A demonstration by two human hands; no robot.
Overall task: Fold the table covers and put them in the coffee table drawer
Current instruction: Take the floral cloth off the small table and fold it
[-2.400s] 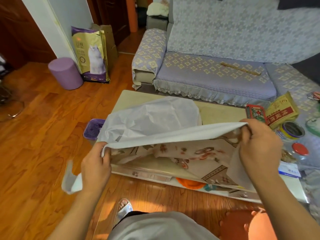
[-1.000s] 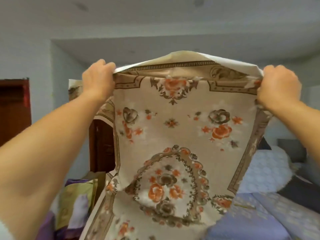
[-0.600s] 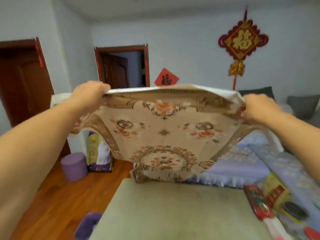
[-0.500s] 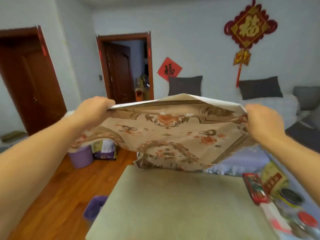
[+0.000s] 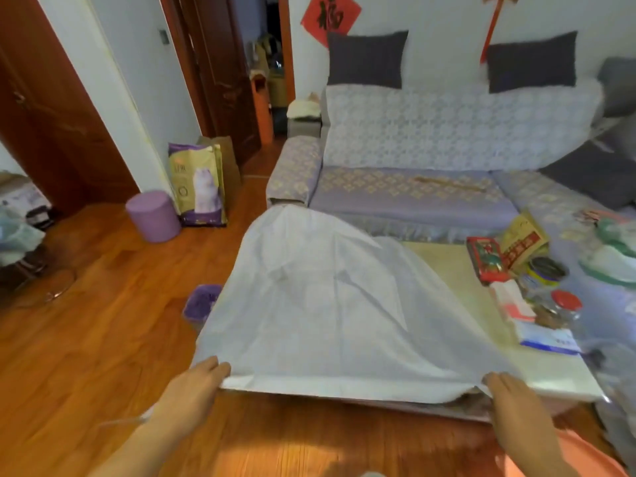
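Head view: table cover (image 5: 320,304) lies white side up, billowed over the coffee table (image 5: 537,370), left hand (image 5: 196,383) and right hand (image 5: 512,404) pinching its near corners; trapped air could skew the fold, or its right edge could snag the red-lidded jar (image 5: 564,306).

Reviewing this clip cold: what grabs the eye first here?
A big white cloth billows over the coffee table, both hands holding its near corners. Beyond it stands a lilac sofa; boxes and jars crowd the table's right end.
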